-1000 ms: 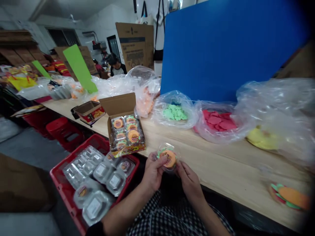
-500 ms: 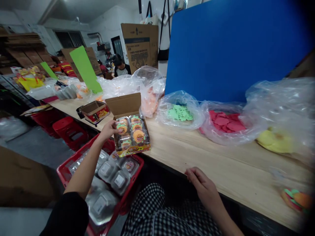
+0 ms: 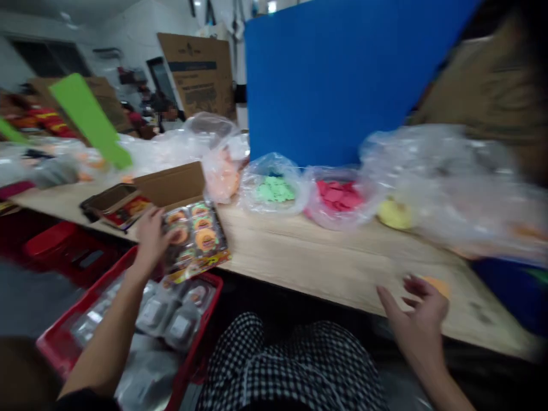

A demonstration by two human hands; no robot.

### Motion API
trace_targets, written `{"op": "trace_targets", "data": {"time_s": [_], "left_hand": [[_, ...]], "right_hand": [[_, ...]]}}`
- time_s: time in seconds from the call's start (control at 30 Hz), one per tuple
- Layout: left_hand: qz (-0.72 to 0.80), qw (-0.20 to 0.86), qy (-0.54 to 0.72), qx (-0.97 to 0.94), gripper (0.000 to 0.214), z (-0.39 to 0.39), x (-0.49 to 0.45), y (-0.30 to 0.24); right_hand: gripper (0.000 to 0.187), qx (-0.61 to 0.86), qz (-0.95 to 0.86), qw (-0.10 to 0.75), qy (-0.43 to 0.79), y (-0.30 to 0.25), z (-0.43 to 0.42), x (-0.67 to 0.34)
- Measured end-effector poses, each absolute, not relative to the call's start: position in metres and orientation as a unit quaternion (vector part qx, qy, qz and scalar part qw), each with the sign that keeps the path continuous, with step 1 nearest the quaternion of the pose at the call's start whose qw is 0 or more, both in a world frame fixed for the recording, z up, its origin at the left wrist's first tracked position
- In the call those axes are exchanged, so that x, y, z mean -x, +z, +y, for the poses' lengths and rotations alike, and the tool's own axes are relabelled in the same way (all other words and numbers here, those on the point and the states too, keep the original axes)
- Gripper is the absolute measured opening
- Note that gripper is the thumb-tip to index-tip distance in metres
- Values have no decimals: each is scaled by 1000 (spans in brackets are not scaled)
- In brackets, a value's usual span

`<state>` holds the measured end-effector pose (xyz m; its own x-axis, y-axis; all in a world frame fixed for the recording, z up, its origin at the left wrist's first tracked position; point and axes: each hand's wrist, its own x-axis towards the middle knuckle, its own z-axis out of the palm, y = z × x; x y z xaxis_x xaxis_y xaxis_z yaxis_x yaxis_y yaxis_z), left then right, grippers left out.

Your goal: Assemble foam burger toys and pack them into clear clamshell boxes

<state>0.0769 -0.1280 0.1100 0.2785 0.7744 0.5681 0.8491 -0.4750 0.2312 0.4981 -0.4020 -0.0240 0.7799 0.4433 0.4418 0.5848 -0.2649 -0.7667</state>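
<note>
My left hand (image 3: pixel 150 238) is at the left side of an open cardboard display box (image 3: pixel 169 184), closed on its edge with the thumb over the packs inside. Clear packs with burger-shaped pieces (image 3: pixel 206 238) fill the box. Motion blur hides exactly where those fingertips press. My right hand (image 3: pixel 422 317) hovers above the table's front edge at the right, empty, its fingers curved and apart. Just behind it, partly covered by the fingers, lies an orange piece (image 3: pixel 440 285).
Below the table stands a red basket (image 3: pixel 217 297) of clear packs. Plastic bags hold green pieces (image 3: pixel 275 189), red pieces (image 3: pixel 339 196) and yellow pieces (image 3: pixel 394 213). A blue board (image 3: pixel 334 85) rises behind. A blue container (image 3: pixel 509 291) is at the right. People sit far left.
The view has turned right, bringing the blue container into sight. My right hand has moved right along the table, and its fingers have spread. My left hand stays at the display box.
</note>
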Motion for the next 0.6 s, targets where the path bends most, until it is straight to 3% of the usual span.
{"op": "trace_targets", "data": {"time_s": [0.1, 0.23, 0.43, 0.6], "left_hand": [[-465, -46, -381, 798, 38, -153, -125, 107], [-348, -218, -314, 856, 30, -169, -203, 70], [-264, -388, -226, 854, 32, -201, -311, 33], [-265, -484, -186, 813, 33, -218, -361, 18]], "right_hand": [[71, 852, -305, 394, -161, -26, -425, -538], [75, 913, -226, 293, -170, -34, -442, -574], [98, 923, -222, 307, -74, -49, -438, -590], [95, 917, -218, 329, -49, -53, -427, -592]]}}
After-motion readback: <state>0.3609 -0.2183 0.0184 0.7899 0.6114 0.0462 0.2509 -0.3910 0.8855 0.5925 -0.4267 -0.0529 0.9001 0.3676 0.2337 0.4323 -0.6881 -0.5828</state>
